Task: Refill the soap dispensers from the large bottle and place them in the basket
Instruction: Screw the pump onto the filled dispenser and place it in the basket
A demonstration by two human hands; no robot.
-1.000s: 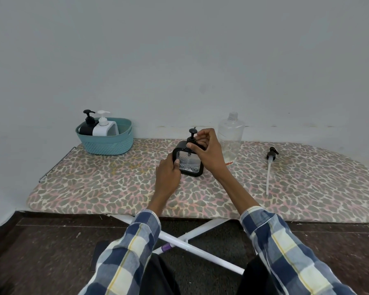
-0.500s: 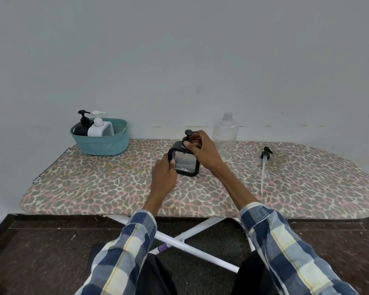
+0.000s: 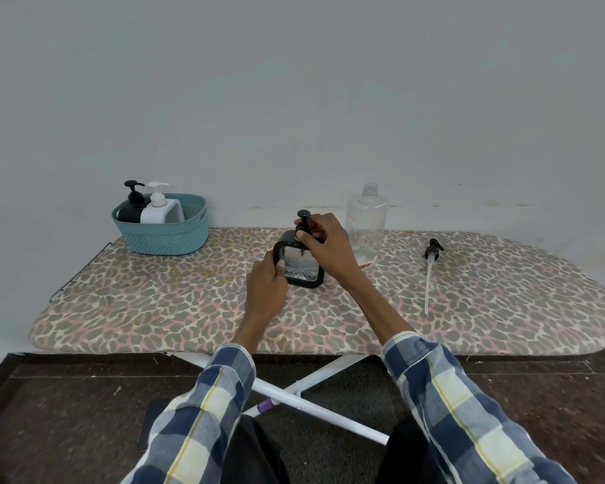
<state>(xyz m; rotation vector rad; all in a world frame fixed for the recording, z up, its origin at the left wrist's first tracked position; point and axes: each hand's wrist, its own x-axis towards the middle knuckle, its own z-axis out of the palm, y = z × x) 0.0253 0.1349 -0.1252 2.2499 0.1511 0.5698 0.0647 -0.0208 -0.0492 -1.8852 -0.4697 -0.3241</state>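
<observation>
**Pump cap seating: risks and surroundings**

Fingers of my right hand (image 3: 323, 241) are curled round the pump (image 3: 304, 225) at the neck of the dispenser (image 3: 299, 263). My left hand (image 3: 268, 282) grips the dispenser's left edge, thumb on its front. The dispenser stands upright on the board (image 3: 189, 302), mid-surface, just left of the bottle (image 3: 365, 225).

Risks, as I judge them:
- Cross-threading. If I turn the pump while it sits tilted, it may jam or leak later.
- Slipping. The padded cover gives underneath; if my left grip loosens, torque could spin or tip the dispenser.
- Knocking the bottle. It stands open, cap off, close behind my right wrist; an elbow swing could topple it.
- Board wobble. Heavy downward force could rock the folding legs.

The bottle's own pump tube (image 3: 428, 274) lies loose further right. The basket (image 3: 165, 235) sits at the board's far left, well apart, holding two dispensers. The board carries a leopard-print cover and stands against a plain grey wall over a dark floor.
</observation>
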